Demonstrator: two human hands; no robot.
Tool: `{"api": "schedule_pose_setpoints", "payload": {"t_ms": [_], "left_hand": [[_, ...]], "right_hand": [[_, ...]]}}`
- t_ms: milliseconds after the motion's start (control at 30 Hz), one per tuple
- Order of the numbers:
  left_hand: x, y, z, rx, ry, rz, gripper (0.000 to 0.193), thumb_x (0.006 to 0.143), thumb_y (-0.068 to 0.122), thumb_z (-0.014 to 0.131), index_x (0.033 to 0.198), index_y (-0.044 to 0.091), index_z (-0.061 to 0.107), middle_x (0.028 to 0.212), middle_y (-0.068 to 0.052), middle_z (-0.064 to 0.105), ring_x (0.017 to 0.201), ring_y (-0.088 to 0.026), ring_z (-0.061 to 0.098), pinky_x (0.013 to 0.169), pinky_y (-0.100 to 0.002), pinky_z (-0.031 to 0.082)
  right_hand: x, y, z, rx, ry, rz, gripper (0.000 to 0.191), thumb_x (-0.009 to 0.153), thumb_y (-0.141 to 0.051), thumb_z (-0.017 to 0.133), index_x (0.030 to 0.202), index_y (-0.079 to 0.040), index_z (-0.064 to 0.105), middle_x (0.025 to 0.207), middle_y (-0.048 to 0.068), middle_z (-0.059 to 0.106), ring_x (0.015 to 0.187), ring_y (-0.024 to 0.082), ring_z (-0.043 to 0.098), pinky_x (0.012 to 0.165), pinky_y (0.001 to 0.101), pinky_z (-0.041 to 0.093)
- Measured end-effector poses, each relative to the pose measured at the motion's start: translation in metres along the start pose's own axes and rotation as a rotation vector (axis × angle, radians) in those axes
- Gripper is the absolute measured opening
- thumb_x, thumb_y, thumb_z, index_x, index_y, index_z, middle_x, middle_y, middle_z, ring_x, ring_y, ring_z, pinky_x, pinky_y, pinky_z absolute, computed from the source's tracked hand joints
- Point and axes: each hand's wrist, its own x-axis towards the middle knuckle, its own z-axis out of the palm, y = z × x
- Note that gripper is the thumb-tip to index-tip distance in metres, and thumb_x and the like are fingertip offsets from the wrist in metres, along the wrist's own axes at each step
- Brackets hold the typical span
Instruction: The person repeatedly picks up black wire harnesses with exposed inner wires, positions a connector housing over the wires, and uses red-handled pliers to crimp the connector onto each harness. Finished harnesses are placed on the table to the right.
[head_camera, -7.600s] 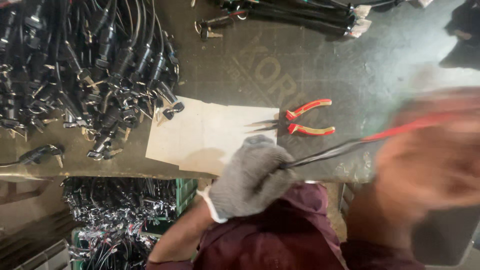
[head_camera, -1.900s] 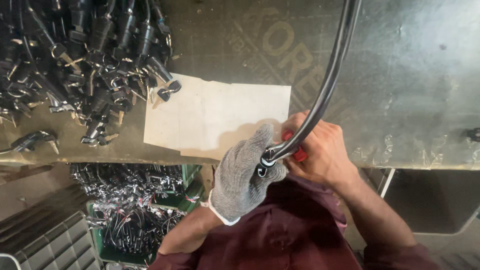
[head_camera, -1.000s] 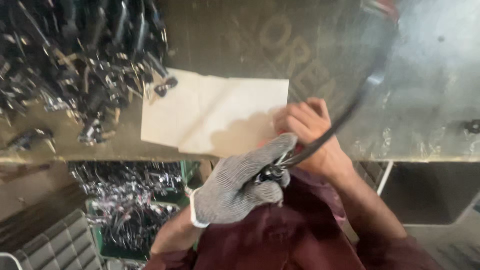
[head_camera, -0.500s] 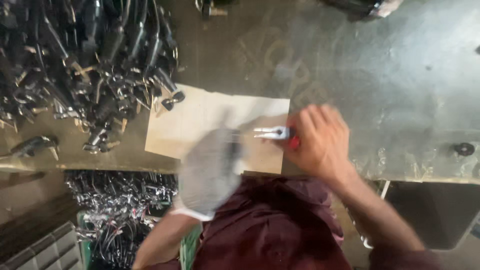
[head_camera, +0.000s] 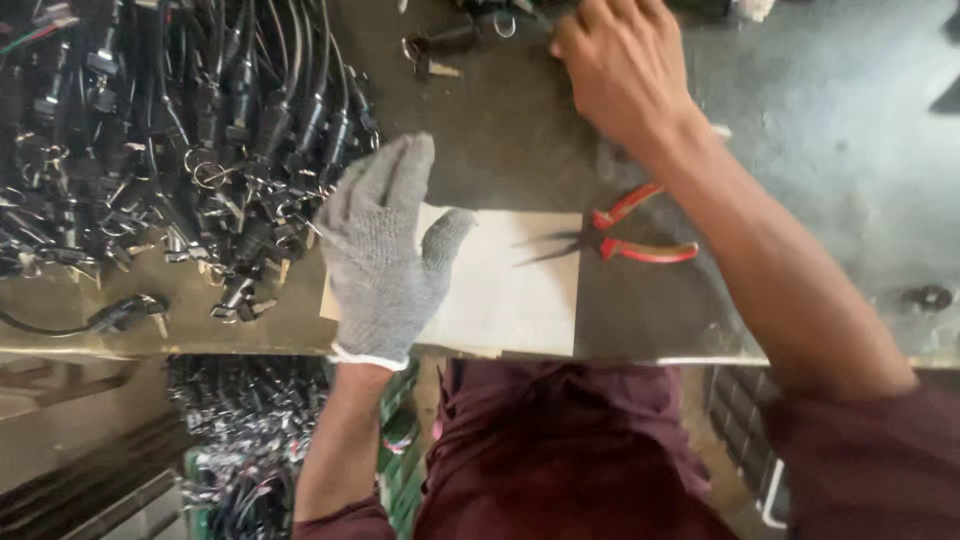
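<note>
My left hand (head_camera: 385, 250), in a grey knit glove, hovers flat with fingers spread over the left part of a pale cardboard sheet (head_camera: 510, 295) on the bench, next to a heap of black cables with keys (head_camera: 170, 150). It holds nothing. My bare right hand (head_camera: 620, 70) reaches to the far edge of the bench, fingers curled down near a black key-and-cable piece (head_camera: 440, 45); what it touches is hidden. Red-handled needle-nose pliers (head_camera: 620, 235) lie open on the bench under my right forearm, tips resting on the cardboard.
The grey metal bench (head_camera: 820, 190) extends to the right, with a small black round part (head_camera: 930, 297) near its front edge. A single cable with a key (head_camera: 120, 313) lies at front left. Below the bench stands a green crate (head_camera: 250, 450) holding more cables.
The long black cable both hands held is gone from view. The pliers were set down on the bench. My right hand moved to the far edge; my left hand opened over the cardboard.
</note>
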Motion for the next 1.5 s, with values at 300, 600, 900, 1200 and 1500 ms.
{"api": "schedule_pose_setpoints", "payload": {"t_ms": [300,600,900,1200,1500], "left_hand": [[-0.013,0.032,0.019,-0.838,0.000,-0.093,0.066,0.090,0.033,0.080,0.139,0.004,0.047,0.124,-0.016,0.058,0.117,-0.029,0.057,0.098,-0.043,0.048],[-0.049,0.087,0.025,-1.655,-0.497,-0.081,0.015,0.101,0.016,0.070,0.108,0.006,0.062,0.096,-0.003,0.060,0.086,-0.014,0.058,0.078,-0.028,0.049],[-0.063,0.081,0.043,-1.944,-0.426,-0.755,0.025,0.101,0.016,0.064,0.123,0.003,0.063,0.105,-0.003,0.065,0.093,-0.014,0.059,0.085,-0.030,0.050],[-0.056,0.055,0.001,-2.156,-0.038,-0.640,0.020,0.105,0.018,0.064,0.117,0.002,0.064,0.105,-0.003,0.065,0.091,-0.014,0.060,0.082,-0.030,0.051],[-0.048,0.095,0.000,-2.258,-0.092,-0.454,0.020,0.109,0.019,0.064,0.111,0.000,0.066,0.106,-0.004,0.065,0.088,-0.015,0.062,0.080,-0.029,0.051]], "right_hand": [[-0.059,-0.054,-0.162,0.498,0.037,-0.046,0.027,0.084,0.004,0.067,0.106,-0.011,0.072,0.102,0.005,0.069,0.098,0.027,0.063,0.088,0.0424,0.046],[-0.102,-0.137,-0.145,1.515,0.126,0.907,0.052,0.103,-0.052,0.050,0.125,-0.006,0.054,0.107,0.006,0.062,0.101,0.016,0.062,0.092,0.0307,0.050],[-0.063,-0.182,-0.175,2.025,0.137,0.905,0.021,0.109,-0.019,0.053,0.114,0.001,0.061,0.096,0.009,0.065,0.077,0.019,0.058,0.067,0.0318,0.048],[-0.098,-0.159,-0.187,0.704,-0.214,0.354,0.013,0.095,-0.009,0.066,0.107,-0.006,0.064,0.095,0.007,0.073,0.076,0.022,0.071,0.062,0.0348,0.053],[-0.097,-0.138,-0.191,0.592,0.000,0.391,0.025,0.095,-0.015,0.065,0.117,-0.006,0.062,0.108,0.016,0.068,0.099,0.038,0.067,0.087,0.0428,0.052]]}}
